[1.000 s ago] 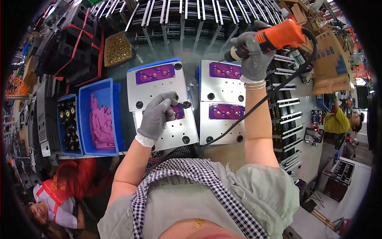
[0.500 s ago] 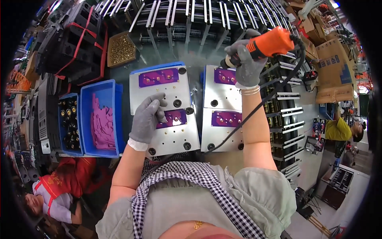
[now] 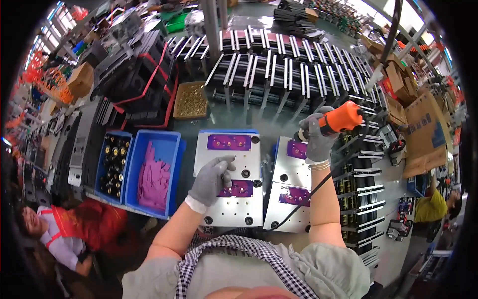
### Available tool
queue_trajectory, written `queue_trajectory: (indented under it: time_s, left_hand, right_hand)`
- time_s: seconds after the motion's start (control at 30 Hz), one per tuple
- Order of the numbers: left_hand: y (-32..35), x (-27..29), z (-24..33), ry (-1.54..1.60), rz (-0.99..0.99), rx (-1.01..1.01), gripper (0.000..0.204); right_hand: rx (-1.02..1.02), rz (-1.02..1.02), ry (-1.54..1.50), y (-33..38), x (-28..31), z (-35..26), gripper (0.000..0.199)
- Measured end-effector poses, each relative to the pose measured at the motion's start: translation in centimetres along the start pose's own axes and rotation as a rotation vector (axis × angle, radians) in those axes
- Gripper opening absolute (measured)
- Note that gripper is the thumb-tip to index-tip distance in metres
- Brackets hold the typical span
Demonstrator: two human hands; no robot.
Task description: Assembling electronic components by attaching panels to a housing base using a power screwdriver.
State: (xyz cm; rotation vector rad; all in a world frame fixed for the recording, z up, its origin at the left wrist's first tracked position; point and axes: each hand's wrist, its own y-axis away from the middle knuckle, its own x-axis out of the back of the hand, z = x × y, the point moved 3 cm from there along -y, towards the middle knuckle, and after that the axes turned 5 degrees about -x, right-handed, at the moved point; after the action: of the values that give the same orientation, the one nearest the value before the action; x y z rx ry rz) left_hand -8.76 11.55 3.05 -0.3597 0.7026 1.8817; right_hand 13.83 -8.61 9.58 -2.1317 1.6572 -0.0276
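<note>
1. silver panels [image 3: 231,217] line the tabletop [image 3: 224,120] in two columns, one under the left hand [image 3: 210,183], the other beside the right hand [image 3: 316,142].
2. the right hand clamps around an orange power driver [image 3: 342,118].
3. the left hand curls halfway; cannot tell if it holds anything.
4. purple boards [image 3: 229,142] top the panels.

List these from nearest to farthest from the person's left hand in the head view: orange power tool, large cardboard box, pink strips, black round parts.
1. Pink strips: just left of the left hand.
2. Black round parts: farther left, past the strips.
3. Orange power tool: to the right, in the right hand.
4. Large cardboard box: far right.
</note>
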Motion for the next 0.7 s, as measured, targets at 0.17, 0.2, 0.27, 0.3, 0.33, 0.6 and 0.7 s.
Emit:
queue_trajectory:
  time_s: [0.17,0.2,0.27,0.3,0.33,0.6,0.7]
  left_hand:
    - [-0.3,1.0,0.9,0.039,-0.029,-0.052,0.039]
    - [-0.3,1.2,1.1,0.014,-0.017,-0.078,0.039]
    - [0.0,1.6,1.4,-0.123,0.033,-0.138,0.039]
    - [0.2,1.7,1.7,-0.133,0.038,-0.147,0.039]
    - [0.5,1.8,2.0,-0.121,0.049,-0.166,0.038]
    - [3.4,1.7,2.7,-0.061,0.119,-0.103,0.035]
    - [3.8,1.6,2.6,-0.065,0.082,-0.053,0.036]
  right_hand:
    - [0.013,-0.002,-0.076,0.2,0.6,2.5,0.055]
    - [-0.108,0.030,-0.110,-0.2,1.0,3.3,0.061]
    - [-0.165,0.112,-0.222,-0.5,1.8,4.2,0.056]
    - [-0.188,0.049,-0.188,-0.6,1.9,4.3,0.049]
    - [-0.215,0.025,-0.090,-1.0,2.1,4.4,0.043]
    - [-0.027,-0.049,0.207,-1.5,1.2,2.3,0.024]
    - [-0.011,-0.057,0.204,-1.6,1.1,1.9,0.030]
